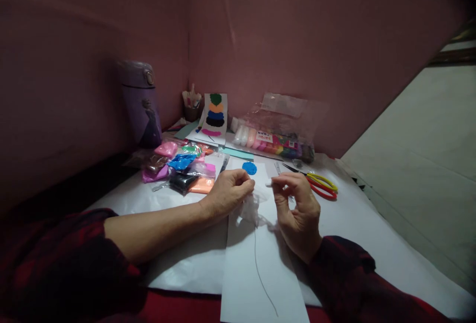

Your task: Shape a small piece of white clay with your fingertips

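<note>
My left hand (229, 192) pinches the top of a crumpled clear plastic bag (249, 210) with something whitish in it. To its right, my right hand (300, 209) holds a small white lump (268, 183), which looks like soft clay, between thumb and fingertips. Both hands are raised over a long white sheet of paper (264, 283). A thin curved dark line (259, 269) runs down that sheet. Near its far end lies a round blue clay patch (249, 168), just beyond my hands.
Several bagged clay packs (182, 161) lie at left, before a purple flask (139, 104). Scissors (323, 184) with yellow and red handles rest at right. Behind are a large bag of coloured clay (267, 139), a colour-patched card (215, 114) and a small cup (192, 112).
</note>
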`<control>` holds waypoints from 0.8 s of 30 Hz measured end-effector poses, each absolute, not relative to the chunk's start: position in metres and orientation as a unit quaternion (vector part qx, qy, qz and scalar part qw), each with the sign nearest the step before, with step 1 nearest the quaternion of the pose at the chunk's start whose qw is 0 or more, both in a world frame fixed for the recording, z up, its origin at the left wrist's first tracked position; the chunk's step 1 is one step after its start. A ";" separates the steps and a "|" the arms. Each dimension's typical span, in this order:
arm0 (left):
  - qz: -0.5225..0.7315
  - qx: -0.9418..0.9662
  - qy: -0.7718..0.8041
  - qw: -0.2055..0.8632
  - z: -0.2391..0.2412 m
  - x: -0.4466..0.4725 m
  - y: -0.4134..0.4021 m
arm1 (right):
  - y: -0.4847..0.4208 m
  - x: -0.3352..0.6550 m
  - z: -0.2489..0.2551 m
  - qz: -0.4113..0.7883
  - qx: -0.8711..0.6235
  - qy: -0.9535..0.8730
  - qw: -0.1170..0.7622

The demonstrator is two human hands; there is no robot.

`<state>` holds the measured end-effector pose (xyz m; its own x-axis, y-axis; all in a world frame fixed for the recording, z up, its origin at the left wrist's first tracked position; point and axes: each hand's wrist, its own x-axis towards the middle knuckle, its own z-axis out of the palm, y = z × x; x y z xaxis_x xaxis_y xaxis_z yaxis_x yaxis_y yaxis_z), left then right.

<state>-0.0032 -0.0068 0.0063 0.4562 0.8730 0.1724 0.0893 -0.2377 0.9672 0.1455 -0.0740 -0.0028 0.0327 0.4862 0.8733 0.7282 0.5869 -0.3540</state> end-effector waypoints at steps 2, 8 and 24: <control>0.389 0.687 0.353 0.502 0.006 -0.003 -0.007 | -0.074 0.146 -0.003 -0.106 -0.439 -0.705 0.547; 0.400 0.692 0.344 0.494 0.008 -0.004 -0.007 | -0.073 0.147 -0.003 -0.100 -0.442 -0.714 0.535; 0.401 0.642 0.300 0.581 0.009 -0.004 -0.007 | -0.075 0.147 -0.002 -0.092 -0.439 -0.693 0.565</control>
<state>-0.0042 -0.0066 0.0089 0.4995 0.8503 0.1658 -0.0814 -0.1445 0.9861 0.1466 -0.0750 -0.0019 0.0223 0.5040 0.8634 0.7121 0.5982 -0.3675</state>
